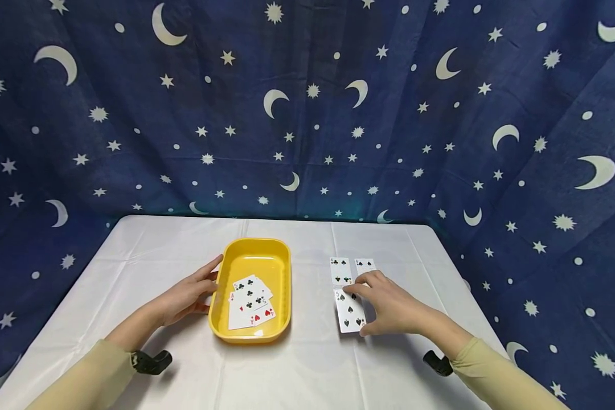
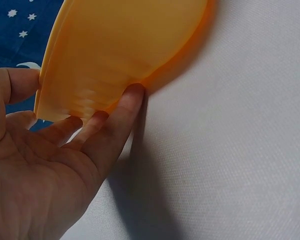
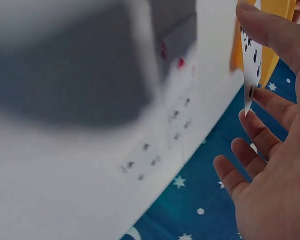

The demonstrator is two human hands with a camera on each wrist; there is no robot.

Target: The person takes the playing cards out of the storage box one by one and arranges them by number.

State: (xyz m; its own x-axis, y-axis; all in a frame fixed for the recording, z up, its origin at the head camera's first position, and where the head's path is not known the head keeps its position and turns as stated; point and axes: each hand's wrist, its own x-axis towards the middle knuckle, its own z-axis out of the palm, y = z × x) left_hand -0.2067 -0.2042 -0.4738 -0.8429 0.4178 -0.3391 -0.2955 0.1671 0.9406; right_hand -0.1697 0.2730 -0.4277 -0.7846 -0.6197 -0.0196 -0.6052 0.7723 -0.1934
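My left hand [image 1: 187, 296] touches the outer left wall of a yellow tray [image 1: 282, 273]; in the left wrist view its fingers [image 2: 112, 130] lie spread against that wall. Inside the tray, a five of clubs [image 1: 250, 297] overlaps a red hearts card [image 1: 238, 320] and other playing cards. On the right, my right hand [image 1: 397, 307] pinches a five of spades [image 1: 349, 313] between thumb and fingertips. The right wrist view shows this card [image 3: 252, 65] nearly edge-on. Just beyond lie a clubs card [image 1: 340, 270] and a spades card [image 1: 365, 265], partly hidden by the hand.
A white cloth covers the table [image 1: 307, 364]. In the right wrist view, a card with red marks [image 3: 180, 50] lies on the table near the black-marked cards. A dark blue curtain [image 1: 307, 131] with moons and stars hangs behind the table and along its sides.
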